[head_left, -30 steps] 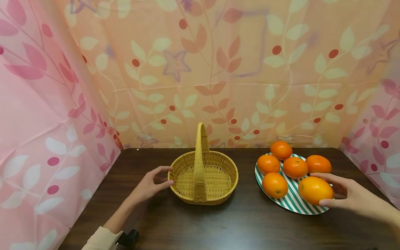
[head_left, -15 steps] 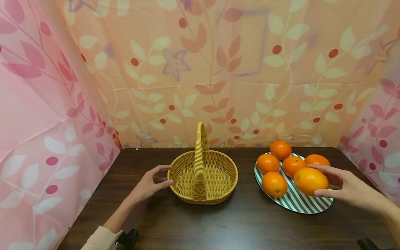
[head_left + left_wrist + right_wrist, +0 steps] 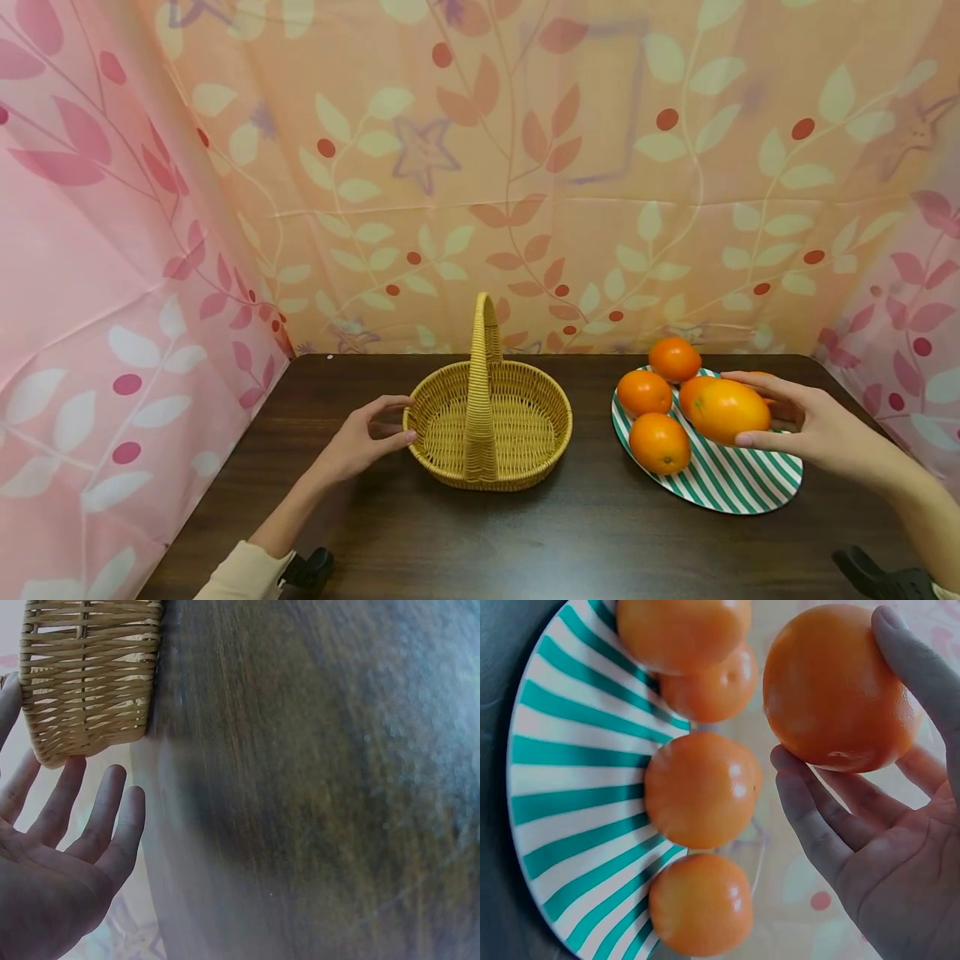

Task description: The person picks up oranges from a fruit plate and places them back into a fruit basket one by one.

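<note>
My right hand (image 3: 821, 421) grips an orange (image 3: 726, 413) raised above the striped plate (image 3: 750, 487). In the right wrist view thumb and fingers curve round this orange (image 3: 836, 686), away from the fruit on the plate. Several more oranges (image 3: 660, 443) lie on the plate; the held one partly hides two of them. At the middle of the table stands a yellow wicker basket (image 3: 525, 429) with a tall arched handle and nothing inside. My left hand (image 3: 358, 443) touches its left side with spread thumb and fingers, mostly straight in the left wrist view.
A dark wooden table (image 3: 555, 542) carries the basket and the plate, with bare wood between them. Flowered cloth (image 3: 570, 200) hangs behind the table and along both sides. Black wrist straps (image 3: 307, 571) show near the lower edge.
My right hand has lifted the orange off the plate's right part and moved it up and left, baring the stripes there. The left hand and basket have stayed in place.
</note>
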Available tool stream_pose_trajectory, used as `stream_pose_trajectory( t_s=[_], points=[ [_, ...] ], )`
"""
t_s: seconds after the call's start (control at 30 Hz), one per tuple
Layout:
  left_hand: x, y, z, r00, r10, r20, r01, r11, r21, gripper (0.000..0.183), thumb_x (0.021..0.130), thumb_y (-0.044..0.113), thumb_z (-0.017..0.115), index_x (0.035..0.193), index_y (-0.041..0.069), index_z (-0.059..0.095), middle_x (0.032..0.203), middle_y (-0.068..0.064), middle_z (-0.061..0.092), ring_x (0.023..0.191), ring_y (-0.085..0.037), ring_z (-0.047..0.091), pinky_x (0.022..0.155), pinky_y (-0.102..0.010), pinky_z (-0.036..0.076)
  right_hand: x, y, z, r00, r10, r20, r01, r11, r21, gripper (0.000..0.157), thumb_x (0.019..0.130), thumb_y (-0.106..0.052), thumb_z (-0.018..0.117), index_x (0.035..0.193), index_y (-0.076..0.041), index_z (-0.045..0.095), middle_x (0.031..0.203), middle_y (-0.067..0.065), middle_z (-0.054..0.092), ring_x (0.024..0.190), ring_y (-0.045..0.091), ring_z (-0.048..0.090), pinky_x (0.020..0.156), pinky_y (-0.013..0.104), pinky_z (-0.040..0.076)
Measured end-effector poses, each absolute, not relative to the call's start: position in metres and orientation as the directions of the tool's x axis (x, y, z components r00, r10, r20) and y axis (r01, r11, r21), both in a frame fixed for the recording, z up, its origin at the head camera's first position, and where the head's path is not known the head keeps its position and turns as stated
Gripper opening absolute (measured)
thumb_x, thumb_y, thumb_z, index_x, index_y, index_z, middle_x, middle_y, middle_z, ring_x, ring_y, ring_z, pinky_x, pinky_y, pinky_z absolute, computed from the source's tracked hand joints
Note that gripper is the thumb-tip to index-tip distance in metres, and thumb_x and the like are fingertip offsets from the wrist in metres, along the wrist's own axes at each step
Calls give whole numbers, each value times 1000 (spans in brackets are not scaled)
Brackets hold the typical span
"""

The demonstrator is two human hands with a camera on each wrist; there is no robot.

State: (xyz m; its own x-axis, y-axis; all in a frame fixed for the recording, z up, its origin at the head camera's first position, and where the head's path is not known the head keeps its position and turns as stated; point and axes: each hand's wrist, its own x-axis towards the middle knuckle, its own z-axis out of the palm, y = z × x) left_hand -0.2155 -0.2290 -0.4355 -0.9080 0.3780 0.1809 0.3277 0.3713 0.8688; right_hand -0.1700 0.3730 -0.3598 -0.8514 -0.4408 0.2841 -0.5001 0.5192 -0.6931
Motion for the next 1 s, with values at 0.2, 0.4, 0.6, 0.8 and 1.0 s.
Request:
stream_pose_trajectory(
  t_s=[0.2, 0.4, 0.6, 0.8, 1.0],
  points=[
    [-218, -230, -437, -914, 367, 172, 320, 394, 862, 53, 94, 17, 77, 140, 3, 56, 137, -23, 55, 108, -38, 67, 85, -41, 58, -177, 363, -353, -850, -433, 302, -503, 491, -711, 71, 85, 8, 77, 149, -6, 49, 128, 4, 63, 102, 19, 69, 80, 28, 58],
    [-218, -231, -438, -917, 363, 163, 311, 398, 863, 55, 94, 18, 77, 141, 2, 55, 138, -23, 55, 107, -37, 67, 86, -43, 58, -186, 350, -348, -864, -399, 308, -488, 505, -712, 70, 84, 6, 80, 147, -9, 52, 128, 6, 62, 99, 19, 69, 81, 27, 58],
    [-217, -231, -436, -910, 376, 174, 325, 390, 861, 53, 95, 16, 76, 141, 2, 55, 138, -24, 54, 108, -40, 66, 85, -44, 58, -192, 337, -345, -868, -392, 304, -480, 508, -716, 70, 85, 3, 81, 147, -11, 52, 133, 8, 59, 102, 17, 68, 82, 27, 57],
    [-216, -230, -435, -912, 377, 164, 316, 386, 867, 53, 94, 15, 76, 141, 2, 55, 139, -26, 53, 109, -43, 65, 83, -43, 58, -198, 325, -343, -864, -415, 285, -476, 485, -734, 70, 87, -1, 80, 149, -14, 51, 134, 12, 58, 102, 22, 67, 79, 32, 59],
    [-215, -230, -434, -914, 373, 157, 307, 386, 870, 53, 94, 16, 76, 141, 3, 55, 139, -26, 53, 109, -42, 65, 82, -38, 59, -205, 312, -343, -850, -450, 273, -470, 413, -780, 70, 89, -1, 78, 151, -12, 48, 136, 14, 57, 106, 24, 67, 83, 34, 58]
  ],
)
